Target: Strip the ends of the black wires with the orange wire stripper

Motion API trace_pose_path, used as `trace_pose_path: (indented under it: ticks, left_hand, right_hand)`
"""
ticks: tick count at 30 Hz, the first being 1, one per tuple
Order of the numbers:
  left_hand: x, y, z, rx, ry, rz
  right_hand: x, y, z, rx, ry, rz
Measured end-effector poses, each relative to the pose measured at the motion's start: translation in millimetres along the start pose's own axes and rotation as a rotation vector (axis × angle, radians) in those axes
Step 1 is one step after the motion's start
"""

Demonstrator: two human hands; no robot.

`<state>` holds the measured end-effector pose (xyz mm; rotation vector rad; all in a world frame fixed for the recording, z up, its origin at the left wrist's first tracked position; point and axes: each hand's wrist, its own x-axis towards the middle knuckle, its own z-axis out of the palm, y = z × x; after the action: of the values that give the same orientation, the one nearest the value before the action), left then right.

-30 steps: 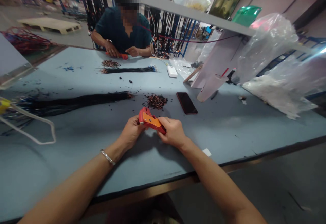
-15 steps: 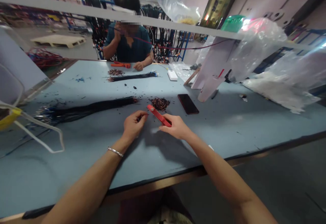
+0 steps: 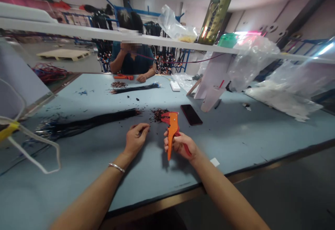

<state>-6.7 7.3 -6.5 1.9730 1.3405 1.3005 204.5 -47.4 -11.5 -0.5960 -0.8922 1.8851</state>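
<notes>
My right hand [image 3: 181, 145] is wrapped round the handles of an orange and red hand tool [image 3: 172, 127], whose red jaws point left over a pile of small dark and copper-coloured scraps [image 3: 157, 114]. Just left of the tool, my left hand [image 3: 135, 139] is closed in a pinch; what its fingertips hold is too small to name. A silver bangle [image 3: 116, 167] circles the left wrist. Beyond that hand a long bundle of black wires [image 3: 96, 121] lies on the blue-grey table [image 3: 146, 188], its blue and silver ends to the left.
Across the table a person [image 3: 133, 61] sits behind a second wire bundle [image 3: 136, 88] and an orange tool [image 3: 123, 77]. A phone [image 3: 191, 114], a cup with a straw [image 3: 211, 98] and plastic bags [image 3: 282, 96] lie right. A white shelf [image 3: 91, 31] crosses above; white cords hang left.
The tool in my right hand has turned, so its broad orange side now shows and its handles point down. My left hand stays pinched. The camera view has tilted slightly upward.
</notes>
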Motion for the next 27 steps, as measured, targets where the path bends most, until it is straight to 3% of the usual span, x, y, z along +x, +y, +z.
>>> trace_pose_path:
  ticks: [10,17,27]
  left_hand:
    - [-1.6,-6.4,-1.5,0.014,0.016,-0.022]
    - [4.7,-5.9,-1.3,0.073,0.052,0.083]
    - [0.4,-6.1,1.1,0.033,0.014,-0.04]
  right_hand:
    - [-0.6,-9.4,4.3,0.031,0.139,-0.167]
    - [3.5,-2.5,-0.1,0.038,0.136,-0.117]
    - [2.3,-1.3,-5.8,0.025,0.105,-0.101]
